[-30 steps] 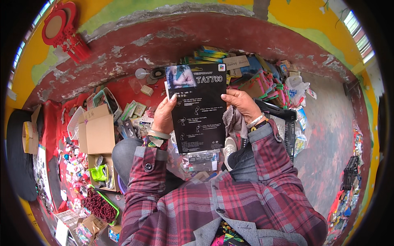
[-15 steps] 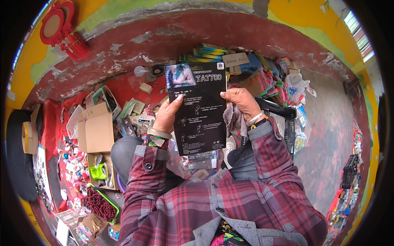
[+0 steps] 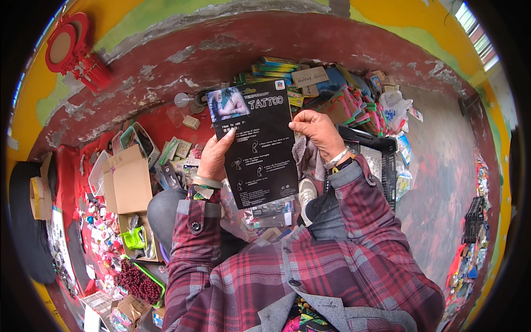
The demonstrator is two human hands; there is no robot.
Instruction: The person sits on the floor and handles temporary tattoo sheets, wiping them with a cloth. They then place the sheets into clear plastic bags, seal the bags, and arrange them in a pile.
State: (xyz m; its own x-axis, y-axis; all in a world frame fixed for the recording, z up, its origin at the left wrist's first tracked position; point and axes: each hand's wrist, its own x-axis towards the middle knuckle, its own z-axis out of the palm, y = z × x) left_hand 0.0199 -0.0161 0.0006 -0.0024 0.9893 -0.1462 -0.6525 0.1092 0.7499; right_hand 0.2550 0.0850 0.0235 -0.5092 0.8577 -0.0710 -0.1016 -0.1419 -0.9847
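Between my two hands a black temporary tattoo packet (image 3: 260, 152) is held up, its printed instruction side facing me and its top leaning a little left. My left hand (image 3: 214, 157) grips its left edge, thumb on the front and the other fingers hidden behind. At the upper right edge, my right hand (image 3: 322, 135) pinches the packet between thumb and fingers. A grey cloth (image 3: 307, 157) hangs below my right hand, beside the packet; whether that hand also holds it I cannot tell.
An open cardboard box (image 3: 128, 185) stands at left, near white baskets (image 3: 100, 172) and a green-rimmed tray of dark red beads (image 3: 135, 280). Stacked packages (image 3: 354, 108) lie against the far wall. A black crate (image 3: 390, 166) is right of my legs.
The packet has shifted left and tilted further left at its top. Both hands moved with it and keep their hold.
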